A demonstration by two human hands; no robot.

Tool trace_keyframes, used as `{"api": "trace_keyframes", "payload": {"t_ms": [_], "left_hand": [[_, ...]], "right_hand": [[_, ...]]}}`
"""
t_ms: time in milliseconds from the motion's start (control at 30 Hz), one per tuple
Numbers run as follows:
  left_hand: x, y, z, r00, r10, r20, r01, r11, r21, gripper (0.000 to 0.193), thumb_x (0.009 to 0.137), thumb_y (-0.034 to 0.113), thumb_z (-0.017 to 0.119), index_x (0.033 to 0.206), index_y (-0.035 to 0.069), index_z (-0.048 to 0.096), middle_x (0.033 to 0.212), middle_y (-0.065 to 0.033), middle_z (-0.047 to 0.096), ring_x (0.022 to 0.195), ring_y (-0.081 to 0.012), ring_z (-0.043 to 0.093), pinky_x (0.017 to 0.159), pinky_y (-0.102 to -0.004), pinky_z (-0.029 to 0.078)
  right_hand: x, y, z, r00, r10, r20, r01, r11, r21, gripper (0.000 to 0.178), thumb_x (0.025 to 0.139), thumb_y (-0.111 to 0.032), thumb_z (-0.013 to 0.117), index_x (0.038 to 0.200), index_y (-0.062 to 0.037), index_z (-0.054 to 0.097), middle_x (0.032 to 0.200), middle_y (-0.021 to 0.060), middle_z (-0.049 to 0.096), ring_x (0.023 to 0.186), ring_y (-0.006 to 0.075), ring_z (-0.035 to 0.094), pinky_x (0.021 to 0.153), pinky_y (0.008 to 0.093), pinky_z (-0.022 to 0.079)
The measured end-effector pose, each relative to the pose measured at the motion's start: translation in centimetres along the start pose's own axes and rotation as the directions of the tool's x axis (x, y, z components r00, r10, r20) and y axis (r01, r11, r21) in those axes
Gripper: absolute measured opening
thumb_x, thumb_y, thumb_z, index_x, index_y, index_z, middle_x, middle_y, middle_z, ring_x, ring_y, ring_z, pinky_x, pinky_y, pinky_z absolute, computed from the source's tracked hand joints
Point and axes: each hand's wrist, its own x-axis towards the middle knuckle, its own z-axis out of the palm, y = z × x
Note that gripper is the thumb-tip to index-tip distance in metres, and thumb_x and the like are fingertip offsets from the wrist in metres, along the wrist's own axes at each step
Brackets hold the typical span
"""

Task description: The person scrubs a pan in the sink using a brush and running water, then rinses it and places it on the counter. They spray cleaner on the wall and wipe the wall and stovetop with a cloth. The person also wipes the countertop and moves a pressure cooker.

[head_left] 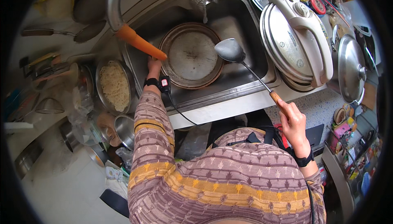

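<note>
Ladle (230, 50) w/ wooden handle gripped in right hand (292, 121); left hand (154, 66) grips round pan (191, 56) rim in sink (245, 27).

Sink (249, 66) right part free; round pan (191, 56) fills left; orange-tipped faucet (139, 41), ladle (230, 50) overhang.

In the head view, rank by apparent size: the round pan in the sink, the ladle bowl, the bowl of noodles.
1. Round pan, largest.
2. Bowl of noodles, though it looks squeezed near the fisheye rim.
3. Ladle bowl, smallest, held up by the right hand.
</note>
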Motion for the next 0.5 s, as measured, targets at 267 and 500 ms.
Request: {"api": "trace_keyframes", "payload": {"t_ms": [267, 500], "left_hand": [[-2.3, 5.5, -3.3, 0.956, -0.266, 0.122, 0.282, 0.948, -0.149, 0.033, 0.083, 0.024, 0.064, 0.105, 0.000, 0.061, 0.099, -0.0137, 0.063, 0.090, -0.0259, 0.062, 0.069, -0.0377, 0.051], [-7.4, 11.1, -8.1, 0.960, -0.037, 0.279, 0.074, 0.990, -0.121, 0.024, 0.082, 0.014, 0.058, 0.096, -0.005, 0.059, 0.078, -0.0120, 0.064, 0.063, -0.0219, 0.064, 0.056, -0.0337, 0.055]], "right_hand": [[-0.1, -0.3, 0.5, 1.000, 0.007, -0.029, -0.007, 1.000, 0.001, 0.031, 0.077, 0.004, 0.057, 0.106, -0.0060, 0.059, 0.076, 0.0131, 0.054, 0.066, 0.0332, 0.058, 0.055, 0.0382, 0.047], [-0.3, 0.0, 0.5, 0.994, -0.063, -0.089, 0.063, 0.998, -0.007, 0.036, 0.075, 0.002, 0.058, 0.109, -0.0076, 0.057, 0.077, 0.0123, 0.054, 0.064, 0.0332, 0.058, 0.055, 0.0404, 0.047]]}}
